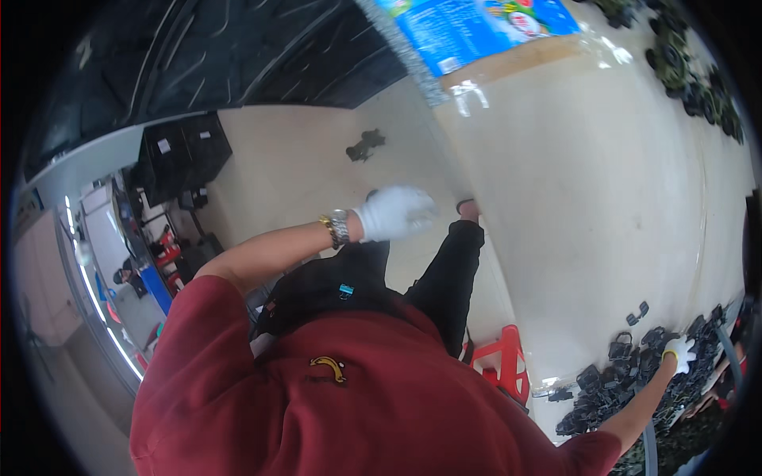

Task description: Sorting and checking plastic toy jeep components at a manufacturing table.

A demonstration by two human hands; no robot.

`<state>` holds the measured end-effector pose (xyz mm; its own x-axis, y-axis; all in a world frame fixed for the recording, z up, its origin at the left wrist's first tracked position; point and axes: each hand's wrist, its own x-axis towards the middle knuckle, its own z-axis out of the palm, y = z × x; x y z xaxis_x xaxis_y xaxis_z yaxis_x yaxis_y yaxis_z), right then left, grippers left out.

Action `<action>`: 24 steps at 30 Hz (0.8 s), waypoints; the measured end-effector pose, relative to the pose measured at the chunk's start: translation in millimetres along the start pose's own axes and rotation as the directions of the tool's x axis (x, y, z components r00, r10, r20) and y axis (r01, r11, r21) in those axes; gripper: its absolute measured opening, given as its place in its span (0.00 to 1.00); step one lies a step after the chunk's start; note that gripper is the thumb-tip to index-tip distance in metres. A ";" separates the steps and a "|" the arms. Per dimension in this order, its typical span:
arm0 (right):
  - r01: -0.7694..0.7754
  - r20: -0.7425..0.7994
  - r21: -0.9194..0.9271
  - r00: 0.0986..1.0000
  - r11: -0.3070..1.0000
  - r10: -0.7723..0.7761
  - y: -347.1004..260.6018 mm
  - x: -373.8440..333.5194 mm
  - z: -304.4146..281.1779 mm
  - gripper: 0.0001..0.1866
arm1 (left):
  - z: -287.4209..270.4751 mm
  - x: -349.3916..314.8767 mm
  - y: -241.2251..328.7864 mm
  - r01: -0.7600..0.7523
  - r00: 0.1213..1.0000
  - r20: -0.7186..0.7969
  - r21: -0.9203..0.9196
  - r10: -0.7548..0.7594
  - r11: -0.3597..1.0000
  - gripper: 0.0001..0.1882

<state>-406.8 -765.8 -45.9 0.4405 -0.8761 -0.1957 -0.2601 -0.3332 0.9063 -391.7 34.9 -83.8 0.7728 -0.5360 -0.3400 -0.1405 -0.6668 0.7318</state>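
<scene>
In the head view, the landmark is the red stool (517, 361), beside the near part of the pale desk (587, 198). To the right of the stool, on the desk, lies a heap of small black parts (597, 390). The right hand (680, 354), white-gloved, is at this heap, its fingers spread; I cannot tell whether its grip has closed on a part. Between the stool and the heap's far side, nearer the heap, sits a small loose black piece (637, 313).

The left hand (397, 213), also white-gloved, is left of the stool and farther forward, raised above the person's legs. Its fingers are blurred and its palm is hidden, so I cannot tell how wide its grip is. Well forward of the stool are a blue printed sheet (492, 36) and, farther right, dark wheeled pieces (694, 79). Forward-left of the stool, a dark object (367, 145) lies on the floor.
</scene>
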 end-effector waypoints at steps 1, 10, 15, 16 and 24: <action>0.073 -0.060 0.108 0.996 0.991 -0.067 6.5 -30.1 -20.3 0.26 | -3.7 -22.0 -23.2 0.063 0.998 -0.021 0.018 -0.063 0.998 0.14; 0.958 -0.905 0.215 0.268 0.189 -0.330 -170.7 -439.5 -117.5 0.44 | 55.7 -172.3 -323.9 0.460 0.785 0.268 0.352 -0.558 0.815 0.20; 0.907 -0.930 0.024 0.174 0.420 -0.323 -232.1 -473.4 -88.1 0.44 | 92.6 -138.0 -435.9 0.786 0.599 0.033 0.162 -0.800 0.596 0.24; 0.899 -0.930 0.015 0.174 0.437 -0.325 -234.2 -474.9 -84.8 0.43 | 101.2 -128.1 -464.4 0.822 0.550 -0.013 0.187 -0.835 0.538 0.28; 0.908 -0.915 0.334 0.376 0.254 -0.143 -262.6 -478.2 -68.4 0.40 | 169.5 -24.2 -651.5 0.861 0.469 -0.215 0.329 -0.856 0.389 0.51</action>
<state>-490.4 -235.5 -164.7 0.9894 0.0367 0.1402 0.0472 -0.9962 -0.0725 -423.8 394.6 -652.5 0.6162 0.4313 -0.6590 0.4069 -0.8908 -0.2025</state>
